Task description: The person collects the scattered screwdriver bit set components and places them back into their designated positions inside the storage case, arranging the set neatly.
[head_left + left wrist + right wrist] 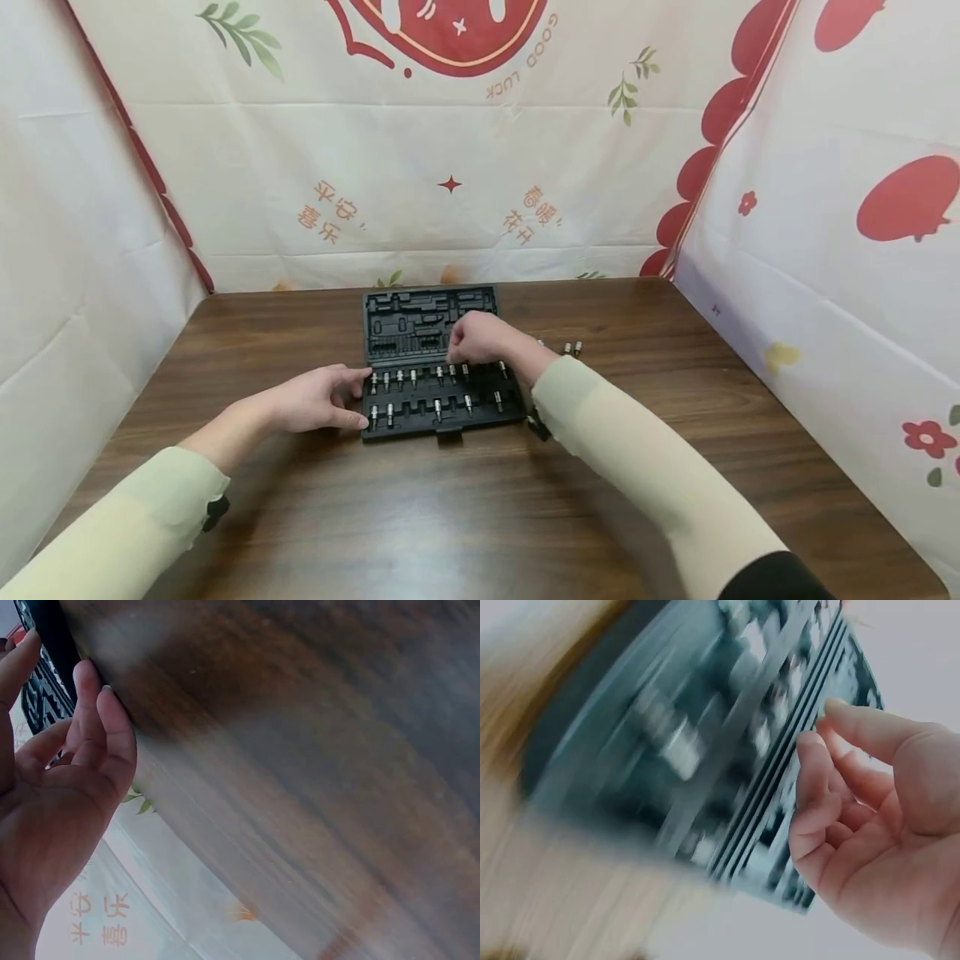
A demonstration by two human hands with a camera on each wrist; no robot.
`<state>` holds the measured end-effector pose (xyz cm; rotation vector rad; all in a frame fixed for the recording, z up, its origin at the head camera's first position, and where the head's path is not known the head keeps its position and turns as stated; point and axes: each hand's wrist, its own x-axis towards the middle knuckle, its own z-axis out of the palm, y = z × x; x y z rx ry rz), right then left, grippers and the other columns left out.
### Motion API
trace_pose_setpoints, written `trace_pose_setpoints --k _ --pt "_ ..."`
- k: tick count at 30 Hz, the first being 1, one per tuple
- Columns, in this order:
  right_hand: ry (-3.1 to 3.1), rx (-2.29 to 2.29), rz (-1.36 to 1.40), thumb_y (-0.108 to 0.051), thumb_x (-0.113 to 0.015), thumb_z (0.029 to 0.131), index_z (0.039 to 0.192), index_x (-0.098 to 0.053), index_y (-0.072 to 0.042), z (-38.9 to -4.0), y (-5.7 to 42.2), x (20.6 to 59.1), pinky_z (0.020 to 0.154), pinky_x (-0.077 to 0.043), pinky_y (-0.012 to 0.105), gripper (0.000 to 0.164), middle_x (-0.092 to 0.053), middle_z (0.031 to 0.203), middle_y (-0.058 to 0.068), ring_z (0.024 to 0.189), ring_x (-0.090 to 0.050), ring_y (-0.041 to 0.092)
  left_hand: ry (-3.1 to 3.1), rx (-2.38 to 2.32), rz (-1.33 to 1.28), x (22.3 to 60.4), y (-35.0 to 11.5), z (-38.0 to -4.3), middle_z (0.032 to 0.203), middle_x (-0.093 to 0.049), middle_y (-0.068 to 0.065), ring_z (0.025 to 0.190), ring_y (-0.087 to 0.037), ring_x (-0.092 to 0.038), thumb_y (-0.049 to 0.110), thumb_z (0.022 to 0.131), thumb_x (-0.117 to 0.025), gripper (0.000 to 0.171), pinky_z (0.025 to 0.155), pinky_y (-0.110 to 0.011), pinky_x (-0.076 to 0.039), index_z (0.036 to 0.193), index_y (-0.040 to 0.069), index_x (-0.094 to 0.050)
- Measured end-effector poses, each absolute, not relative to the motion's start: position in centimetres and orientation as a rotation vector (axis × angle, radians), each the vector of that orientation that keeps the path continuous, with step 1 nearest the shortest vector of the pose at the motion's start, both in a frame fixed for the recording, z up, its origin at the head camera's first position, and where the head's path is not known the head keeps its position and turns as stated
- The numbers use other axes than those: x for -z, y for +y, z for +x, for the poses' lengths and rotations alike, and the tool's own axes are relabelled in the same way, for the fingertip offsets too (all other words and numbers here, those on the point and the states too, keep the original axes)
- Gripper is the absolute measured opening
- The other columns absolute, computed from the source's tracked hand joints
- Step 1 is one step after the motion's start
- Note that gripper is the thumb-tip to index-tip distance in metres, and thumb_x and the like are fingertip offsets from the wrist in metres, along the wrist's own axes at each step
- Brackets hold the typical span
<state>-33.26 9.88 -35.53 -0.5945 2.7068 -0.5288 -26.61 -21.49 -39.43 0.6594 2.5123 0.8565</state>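
A black molded socket case (408, 427) lies unfolded on the table, its lid (390, 321) laid back on the far side. Two rows of small metal sockets (438, 408) stand in the near half, with some slots bare. My left hand (318, 400) rests against the case's left edge, thumb at the near corner and fingertips close to the hinge. Over the hinge line hovers my right hand (480, 335), fingers curled in and thumb tip close to the index fingertip. Nothing shows between those tips in the right wrist view, where the case is blurred.
Several loose sockets (573, 348) stand on the wooden table (420, 517) right of the case, partly behind the right forearm. Printed cloth (450, 142) hangs along the back and both sides of the table.
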Motion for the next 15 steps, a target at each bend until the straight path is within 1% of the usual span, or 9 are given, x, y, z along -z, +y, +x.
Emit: trace_pose_setpoints --k 1,5,7,10,12,15 --pt "2.719 0.517 -0.589 -0.024 -0.073 0.106 0.091 -0.076 -0.015 -33.2 10.7 35.6 0.081 -0.054 0.035 0.018 -0.074 0.09 0.0 0.077 -0.063 0.013 2.503 -0.858 0.649 39.4 -21.4 -26.6 0.132 -0.065 -0.013 0.093 -0.015 -0.066 0.039 0.095 -0.088 0.098 0.086 -0.037 -0.053 0.169 -0.001 -0.038" --pt "2.719 0.566 -0.544 -0.021 -0.071 0.107 0.099 -0.082 -0.014 -32.9 13.2 36.3 0.082 -0.054 0.036 0.015 -0.077 0.096 0.001 0.08 -0.064 0.015 2.497 -0.836 0.634 39.1 -20.8 -27.0 0.132 -0.064 -0.016 0.092 -0.018 -0.064 0.042 0.092 -0.09 0.106 0.087 -0.038 -0.052 0.17 0.0 -0.033" --pt "2.705 0.61 -0.525 -0.021 -0.07 0.108 0.101 -0.082 -0.014 -32.7 14.0 36.7 0.082 -0.053 0.035 0.016 -0.076 0.095 0.001 0.081 -0.065 0.015 2.522 -0.791 0.655 39.0 -20.4 -27.3 0.128 -0.064 -0.015 0.097 -0.02 -0.062 0.044 0.09 -0.092 0.109 0.09 -0.04 -0.051 0.17 0.0 -0.033" --pt "2.692 0.645 -0.515 -0.023 -0.071 0.108 0.101 -0.083 -0.015 -32.5 14.5 37.1 0.082 -0.054 0.036 0.016 -0.076 0.09 0.001 0.082 -0.066 0.016 2.557 -0.717 0.696 38.6 -20.0 -27.5 0.123 -0.063 -0.015 0.103 -0.025 -0.059 0.042 0.087 -0.095 0.111 0.094 -0.045 -0.051 0.169 -0.003 -0.036" --pt "2.694 0.632 -0.52 -0.025 -0.071 0.108 0.1 -0.083 -0.016 -32.3 14.6 37.4 0.084 -0.055 0.036 0.016 -0.075 0.088 0.0 0.082 -0.067 0.015 2.574 -0.666 0.715 38.5 -19.8 -27.6 0.122 -0.063 -0.015 0.11 -0.026 -0.057 0.043 0.086 -0.095 0.111 0.099 -0.048 -0.05 0.168 -0.004 -0.037" --pt "2.706 0.619 -0.522 -0.026 -0.073 0.107 0.101 -0.084 -0.017 -32.2 14.8 37.7 0.084 -0.056 0.036 0.015 -0.075 0.089 -0.002 0.083 -0.067 0.015 2.573 -0.634 0.722 38.4 -19.7 -27.7 0.122 -0.063 -0.015 0.111 -0.028 -0.057 0.043 0.086 -0.096 0.111 0.1 -0.05 -0.049 0.168 -0.004 -0.037"
